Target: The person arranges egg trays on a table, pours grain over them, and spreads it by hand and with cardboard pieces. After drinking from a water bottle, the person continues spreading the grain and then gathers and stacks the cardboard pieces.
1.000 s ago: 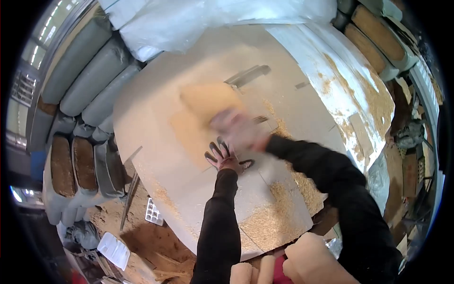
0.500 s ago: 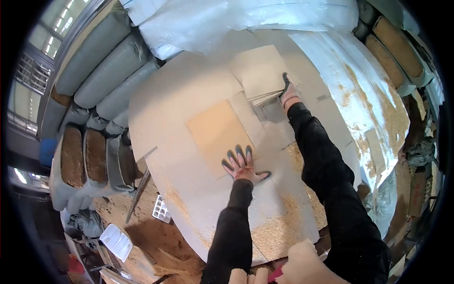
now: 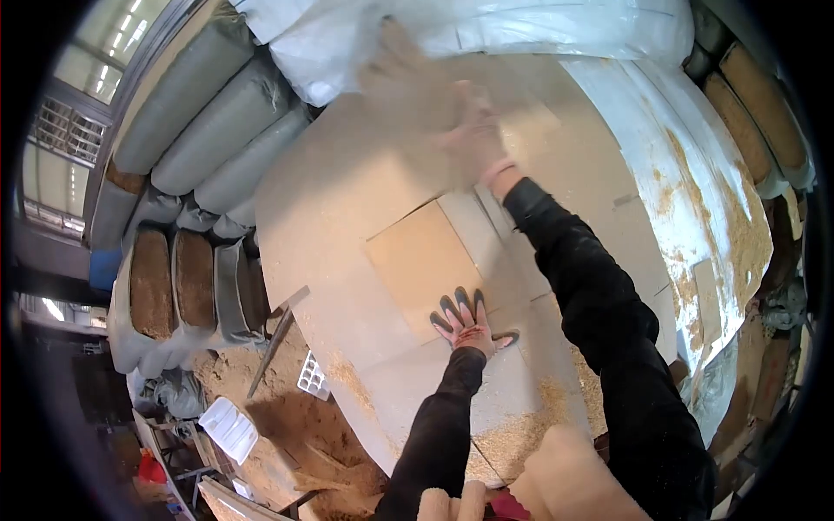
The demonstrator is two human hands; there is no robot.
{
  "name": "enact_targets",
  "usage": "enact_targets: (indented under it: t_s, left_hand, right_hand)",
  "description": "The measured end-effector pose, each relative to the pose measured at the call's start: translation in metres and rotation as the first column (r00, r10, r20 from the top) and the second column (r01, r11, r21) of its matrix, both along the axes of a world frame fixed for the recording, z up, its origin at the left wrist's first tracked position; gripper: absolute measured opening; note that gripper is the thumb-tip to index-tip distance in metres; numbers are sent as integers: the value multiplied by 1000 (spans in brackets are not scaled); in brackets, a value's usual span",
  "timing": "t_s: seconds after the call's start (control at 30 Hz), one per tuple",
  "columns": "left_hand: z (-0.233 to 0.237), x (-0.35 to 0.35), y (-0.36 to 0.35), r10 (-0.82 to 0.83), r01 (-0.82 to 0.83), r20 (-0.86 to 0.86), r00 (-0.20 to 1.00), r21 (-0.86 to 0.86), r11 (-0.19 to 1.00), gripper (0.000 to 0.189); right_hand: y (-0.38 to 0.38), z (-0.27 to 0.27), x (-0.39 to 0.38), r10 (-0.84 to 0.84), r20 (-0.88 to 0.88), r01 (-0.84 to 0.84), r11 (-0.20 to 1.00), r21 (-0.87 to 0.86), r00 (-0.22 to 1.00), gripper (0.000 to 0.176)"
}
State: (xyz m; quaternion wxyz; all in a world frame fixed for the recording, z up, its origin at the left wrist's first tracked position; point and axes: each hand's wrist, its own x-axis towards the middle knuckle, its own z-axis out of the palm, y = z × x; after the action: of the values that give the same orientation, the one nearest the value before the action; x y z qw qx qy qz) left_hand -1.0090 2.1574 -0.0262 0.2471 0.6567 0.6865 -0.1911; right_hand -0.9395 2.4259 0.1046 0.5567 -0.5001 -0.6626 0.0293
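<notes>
My left hand (image 3: 470, 326), in a glove with dark fingertips, lies flat with fingers spread at the lower right edge of a yellowish square board (image 3: 421, 260). That board rests on large pale sheets (image 3: 313, 213). Farther forward, my right hand (image 3: 476, 143) is smeared by motion, so its fingers and anything in them cannot be made out. A blurred tan shape (image 3: 413, 91) is just beyond it, near the far edge of the sheets.
Clear plastic wrap (image 3: 539, 26) borders the far side. Filled grey bags (image 3: 204, 122) are stacked at left. Sawdust (image 3: 512, 443) lies on the near sheets. White trays (image 3: 228, 431) sit at lower left. Dusty white plastic (image 3: 665, 165) covers the right side.
My right hand has moved forward and left from the corner of the stacked boards, which no longer show clearly in their old place. My left hand remains flat by the yellowish board; the view has shifted slightly.
</notes>
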Motion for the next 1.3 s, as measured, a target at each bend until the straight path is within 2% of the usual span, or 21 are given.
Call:
enact_targets:
  t_s: [0.07, 0.17, 0.23, 0.37, 0.5, 0.57, 0.63, 0.7, 0.77, 0.8, 0.83, 0.87, 0.9, 0.97, 1.0, 1.03, 1.07, 1.1, 1.13, 1.17, 1.3]
  left_hand:
    - [5, 4, 4, 33, -35, -33, 999, -70, 997, 124]
    - [12, 7, 4, 59, -59, -12, 998, -44, 997, 126]
    - [7, 5, 2, 63, -63, -2, 998, -28, 998, 126]
    - [10, 7, 6, 26, -27, -35, 999, -54, 998, 125]
    - [3, 3, 8, 54, -52, 8, 999, -160, 986, 123]
    - [-7, -1, 6, 12, -18, -68, 998, -88, 996, 122]
    - [-2, -1, 3, 42, -43, -27, 999, -4, 999, 123]
    - [3, -1, 2, 57, -57, 1, 998, 23, 998, 125]
    - [3, 0, 6, 49, -48, -18, 999, 18, 999, 126]
    - [1, 2, 4, 53, -53, -19, 998, 4, 999, 126]
    - [-4, 2, 3, 71, -71, 6, 997, -3, 997, 127]
    - [-9, 0, 3, 60, -60, -1, 998, 18, 998, 128]
    - [-11, -2, 3, 49, -49, -6, 999, 42, 998, 128]
    - [-8, -2, 3, 56, -57, 13, 998, 53, 997, 130]
    - [-7, -1, 1, 55, -55, 7, 998, 69, 996, 130]
    - [-8, 0, 1, 43, -43, 1, 999, 89, 995, 131]
    - [-9, 1, 1, 32, -32, -2, 999, 115, 993, 131]
    - [-17, 0, -1, 38, -37, -3, 999, 140, 990, 132]
    - [-24, -1, -1, 38, -34, -25, 999, 137, 990, 133]
    - [-24, -1, -2, 27, -22, -29, 999, 151, 988, 133]
    - [-26, -1, -8, 23, -12, -46, 999, 214, 977, 132]
  right_hand:
    - [-18, 16, -19, 179, 233, -181, 983, -15, 956, 65]
    - [-38, 33, -16, 364, 256, -312, 924, -222, 896, 71]
    - [-8, -4, 3, 141, -22, -141, 942, -304, 990, 74]
    - [14, -23, 32, 64, -377, -211, 907, -365, 924, 82]
    - [-20, -9, -46, -96, 115, 123, 957, -262, 989, 63]
    - [-30, -14, -81, -168, 467, 220, 974, -58, 868, 59]
    - [-22, -14, -70, 239, 411, -132, 953, -272, 880, 56]
    - [-13, 17, -32, 342, 510, -175, 921, -348, 789, 52]
    - [54, -25, 59, 339, -2, -306, 848, -433, 941, 47]
    - [105, -64, 115, 344, -627, -608, 748, -268, 699, 45]
    - [141, -104, 178, 359, -914, -731, 673, 113, 189, 44]
    - [107, -16, 218, -137, -797, -331, 858, -392, 589, 40]
    - [119, -24, 299, 8, -337, -76, 979, -187, 941, 40]
    - [56, 54, 354, 94, -862, -305, 949, -73, 498, 43]
    - [10, 77, 379, 160, -499, -247, 963, -112, 852, 43]
    - [-38, 102, 402, 132, -59, -132, 991, -10, 990, 43]
    - [-78, 118, 406, 198, -481, -285, 952, -115, 854, 44]
    - [-118, 135, 409, 141, -840, -379, 922, -81, 524, 44]
    - [-151, 127, 433, 110, -893, -426, 899, -97, 437, 38]
    - [-191, 118, 441, 50, -772, -258, 954, -150, 634, 32]
    - [-353, 146, 395, -11, -692, -303, 894, -331, 721, 54]
